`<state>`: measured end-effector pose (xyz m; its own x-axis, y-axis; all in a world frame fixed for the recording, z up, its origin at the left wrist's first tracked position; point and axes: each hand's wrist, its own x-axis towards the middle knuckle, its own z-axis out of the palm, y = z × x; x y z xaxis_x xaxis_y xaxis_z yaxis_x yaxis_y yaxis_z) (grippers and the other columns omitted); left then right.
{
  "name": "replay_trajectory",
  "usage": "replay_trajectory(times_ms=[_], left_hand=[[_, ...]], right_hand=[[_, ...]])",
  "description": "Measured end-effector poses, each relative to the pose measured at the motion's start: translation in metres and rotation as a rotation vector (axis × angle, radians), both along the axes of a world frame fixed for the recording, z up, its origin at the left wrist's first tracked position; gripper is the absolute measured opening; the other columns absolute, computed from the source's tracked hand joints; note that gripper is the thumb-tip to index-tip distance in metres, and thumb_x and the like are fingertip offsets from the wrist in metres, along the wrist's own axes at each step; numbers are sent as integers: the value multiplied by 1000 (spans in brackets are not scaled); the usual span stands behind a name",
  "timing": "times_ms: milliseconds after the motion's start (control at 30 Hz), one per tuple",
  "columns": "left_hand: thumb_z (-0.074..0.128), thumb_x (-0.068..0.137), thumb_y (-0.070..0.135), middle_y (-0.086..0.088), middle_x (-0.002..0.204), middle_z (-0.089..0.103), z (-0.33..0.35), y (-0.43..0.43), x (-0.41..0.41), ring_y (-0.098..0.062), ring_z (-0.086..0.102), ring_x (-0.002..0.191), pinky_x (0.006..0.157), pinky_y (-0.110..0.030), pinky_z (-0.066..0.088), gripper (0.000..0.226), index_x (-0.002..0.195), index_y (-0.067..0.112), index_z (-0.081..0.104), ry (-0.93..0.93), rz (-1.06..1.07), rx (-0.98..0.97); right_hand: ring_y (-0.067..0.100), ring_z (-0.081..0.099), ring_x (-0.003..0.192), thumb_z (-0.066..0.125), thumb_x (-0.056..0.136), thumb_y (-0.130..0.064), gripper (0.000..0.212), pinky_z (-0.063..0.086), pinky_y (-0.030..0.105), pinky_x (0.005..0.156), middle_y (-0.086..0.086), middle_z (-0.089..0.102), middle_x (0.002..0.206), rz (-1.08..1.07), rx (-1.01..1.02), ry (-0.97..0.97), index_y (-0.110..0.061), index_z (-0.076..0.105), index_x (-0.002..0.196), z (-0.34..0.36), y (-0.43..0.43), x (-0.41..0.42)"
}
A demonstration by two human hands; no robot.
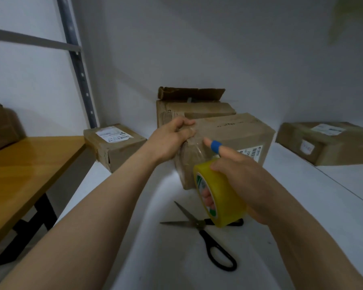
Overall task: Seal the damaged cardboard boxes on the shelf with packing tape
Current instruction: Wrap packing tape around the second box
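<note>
In the head view, a cardboard box [228,139] is seen at the middle of the white shelf [147,248], its near left top corner gripped by the left hand [172,141] with curled fingers. A yellow tape roll [220,195] is held just near of it by the right hand [241,181], fingers hooked through the core and the blue-banded index finger stretched toward the box. Open scissors [208,233] are laid nearer on the shelf, and a box with a torn flap [189,103] is set close behind.
</note>
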<state>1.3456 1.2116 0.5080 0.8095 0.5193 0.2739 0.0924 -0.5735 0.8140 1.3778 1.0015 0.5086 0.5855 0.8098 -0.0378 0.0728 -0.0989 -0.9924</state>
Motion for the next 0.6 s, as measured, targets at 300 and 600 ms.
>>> replay_trajectory(times_ms=[300, 600], left_hand=[[55, 99, 23, 11, 134, 55, 15, 18, 9, -11, 48, 128, 102, -22, 36, 34, 132, 31, 60, 129, -218, 60], [66, 79, 36, 12, 168, -5, 56, -3, -21, -9, -10, 154, 124, -36, -5, 100, 162, 29, 11, 578, -384, 537]], right_hand=[[36, 74, 71, 45, 97, -22, 46, 63, 49, 72, 21, 74, 78, 43, -111, -158, -55, 48, 128, -1, 10, 4], [37, 71, 68, 46, 98, -18, 49, 62, 53, 75, 29, 72, 84, 43, -75, -117, -47, 47, 138, 0, 12, 2]])
